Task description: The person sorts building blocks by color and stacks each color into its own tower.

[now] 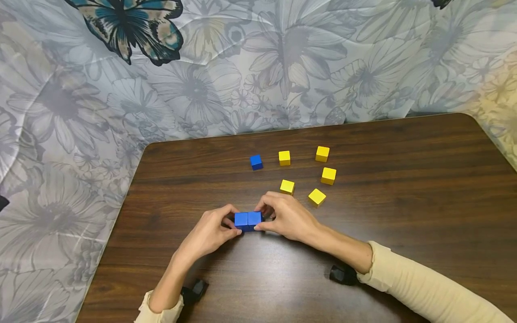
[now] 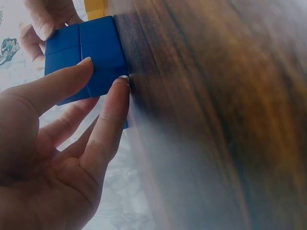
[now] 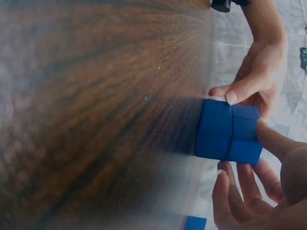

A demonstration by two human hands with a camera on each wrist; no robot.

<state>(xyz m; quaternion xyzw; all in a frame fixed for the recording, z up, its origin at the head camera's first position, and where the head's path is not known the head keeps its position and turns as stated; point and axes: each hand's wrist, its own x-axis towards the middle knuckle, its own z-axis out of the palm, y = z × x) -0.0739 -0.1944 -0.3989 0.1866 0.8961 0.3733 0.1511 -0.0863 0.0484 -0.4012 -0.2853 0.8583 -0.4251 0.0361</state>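
Blue cubes [image 1: 248, 220] form a small block two wide and two layers high, standing on the table; seams show between the layers and between the two top cubes. My left hand [image 1: 210, 228] pinches the left end of the block between thumb and fingers. At its right end my right hand [image 1: 288, 216] pinches the upper right cube with thumb [image 3: 278, 139] and fingertips. In the left wrist view the left thumb [image 2: 62, 79] lies on the near face of the blue block [image 2: 103, 57], with one fingertip low by the table.
A loose blue cube [image 1: 256, 162] lies behind the block. Several yellow cubes [image 1: 322, 154] are spread behind and right of it; one yellow cube [image 1: 287, 187] sits just beyond the right hand. The dark wooden table [image 1: 404, 188] ends at a flowered cloth [image 1: 282, 67].
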